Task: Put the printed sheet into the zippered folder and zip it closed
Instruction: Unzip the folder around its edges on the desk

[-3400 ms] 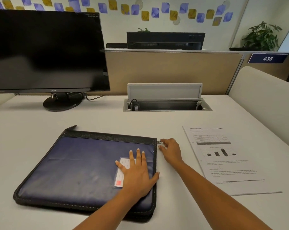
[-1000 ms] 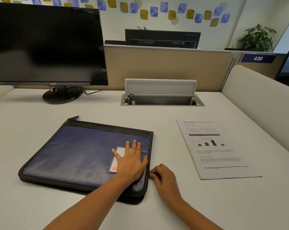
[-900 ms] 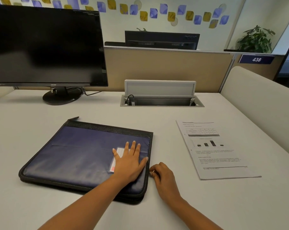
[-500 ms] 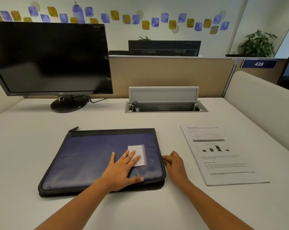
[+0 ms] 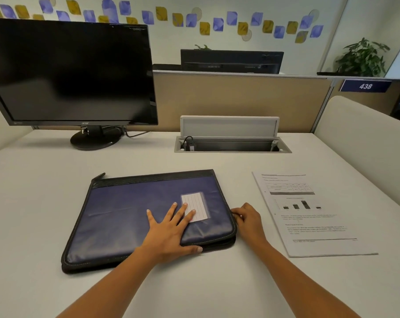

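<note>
On the white desk (image 5: 45,203), the zippered folder (image 5: 125,214) lies flat near the front edge. The left hand (image 5: 169,232) presses flat on its cover, fingers spread. The right hand (image 5: 249,222) pinches its right edge with curled fingers. The printed sheet (image 5: 313,221) lies beside it, toward the right edge.

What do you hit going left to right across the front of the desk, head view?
zippered folder → right hand → printed sheet. The left hand lies flat on the folder, so it is left out.

Desk (image 5: 148,160) lies bare beyond the folder (image 5: 130,216); monitor (image 5: 70,72) blocks the rear-left.
</note>
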Demonstrator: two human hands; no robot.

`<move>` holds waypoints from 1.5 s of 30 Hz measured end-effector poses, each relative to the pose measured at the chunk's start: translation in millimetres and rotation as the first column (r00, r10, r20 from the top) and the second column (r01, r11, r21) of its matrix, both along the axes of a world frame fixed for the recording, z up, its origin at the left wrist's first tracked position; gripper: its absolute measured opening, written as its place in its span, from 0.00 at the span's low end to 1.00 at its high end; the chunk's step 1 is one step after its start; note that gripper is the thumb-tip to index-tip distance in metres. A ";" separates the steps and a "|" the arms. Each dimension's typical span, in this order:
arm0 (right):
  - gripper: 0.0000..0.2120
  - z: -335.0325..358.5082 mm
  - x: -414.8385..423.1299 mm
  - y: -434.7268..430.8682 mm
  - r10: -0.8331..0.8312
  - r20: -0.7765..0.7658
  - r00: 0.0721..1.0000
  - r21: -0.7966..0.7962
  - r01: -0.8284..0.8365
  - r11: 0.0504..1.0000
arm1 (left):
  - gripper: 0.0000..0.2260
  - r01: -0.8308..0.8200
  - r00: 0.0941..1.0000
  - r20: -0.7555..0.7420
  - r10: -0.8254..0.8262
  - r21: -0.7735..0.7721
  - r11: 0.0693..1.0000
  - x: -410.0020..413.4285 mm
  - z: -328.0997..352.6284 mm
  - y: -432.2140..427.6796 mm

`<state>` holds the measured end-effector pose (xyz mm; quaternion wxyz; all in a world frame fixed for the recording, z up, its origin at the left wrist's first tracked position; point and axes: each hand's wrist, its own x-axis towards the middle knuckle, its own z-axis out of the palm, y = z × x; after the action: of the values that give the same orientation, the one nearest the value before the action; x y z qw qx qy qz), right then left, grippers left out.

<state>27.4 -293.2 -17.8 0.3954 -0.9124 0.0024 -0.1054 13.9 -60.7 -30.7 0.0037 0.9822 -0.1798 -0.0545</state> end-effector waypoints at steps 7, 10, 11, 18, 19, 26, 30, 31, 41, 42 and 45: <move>0.08 -2.2 -25.3 -13.2 0.042 0.031 0.999 -0.041 -0.041 0.998 | 0.49 -0.034 0.999 -0.003 0.034 0.020 0.999 3.6 4.5 -6.3; 0.07 -2.6 -34.5 -14.7 0.038 0.036 0.999 -0.033 -0.037 0.999 | 0.51 -0.041 0.999 -0.001 0.041 0.028 0.999 4.7 5.9 -8.1; 0.06 -2.8 -37.4 -14.3 0.036 0.042 0.998 -0.036 -0.034 0.999 | 0.52 -0.041 0.999 -0.001 0.041 0.028 0.999 4.8 6.4 -8.4; 0.06 -9.0 -56.0 -3.4 0.028 0.140 0.990 -0.216 0.003 0.976 | 0.53 -0.044 0.999 -0.009 0.044 0.028 0.999 4.5 7.4 -9.8; 0.06 -9.0 -58.2 -1.7 0.019 0.140 0.990 -0.220 0.012 0.975 | 0.53 -0.044 0.999 -0.011 0.045 0.028 0.999 4.5 7.3 -10.0; 0.07 -7.0 -57.6 -3.0 -0.029 0.079 0.996 -0.146 0.040 0.988 | 0.53 -0.037 0.999 -0.020 0.038 0.031 0.999 4.9 7.3 -10.7; 0.07 -7.2 -56.3 -4.7 -0.052 0.044 0.998 -0.097 0.056 0.994 | 0.53 -0.036 0.999 -0.018 0.037 0.032 0.999 5.0 7.0 -11.4; 0.07 -7.3 -55.5 -4.6 -0.061 0.041 0.997 -0.090 0.064 0.994 | 0.53 -0.037 0.999 -0.018 0.037 0.030 0.999 4.5 7.1 -11.9; 0.06 -7.9 -36.3 -4.3 -0.173 -0.028 0.984 -0.101 0.170 0.980 | 0.53 -0.031 0.999 -0.026 0.033 0.067 0.997 -1.9 5.6 -21.9; 0.06 -7.0 -32.7 -4.2 -0.180 -0.038 0.983 -0.100 0.176 0.979 | 0.55 -0.022 0.999 -0.034 0.025 0.069 0.997 -2.2 6.2 -21.7; 0.08 -3.9 -20.7 -1.9 -0.186 -0.058 0.981 -0.096 0.180 0.979 | 0.52 -0.026 0.999 -0.046 0.029 0.064 0.998 -2.6 6.8 -21.7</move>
<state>6.7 -295.1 -21.7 0.3419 -0.9284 0.0949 -0.1107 11.3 -82.4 -23.8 -0.0225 0.9826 -0.1643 -0.0830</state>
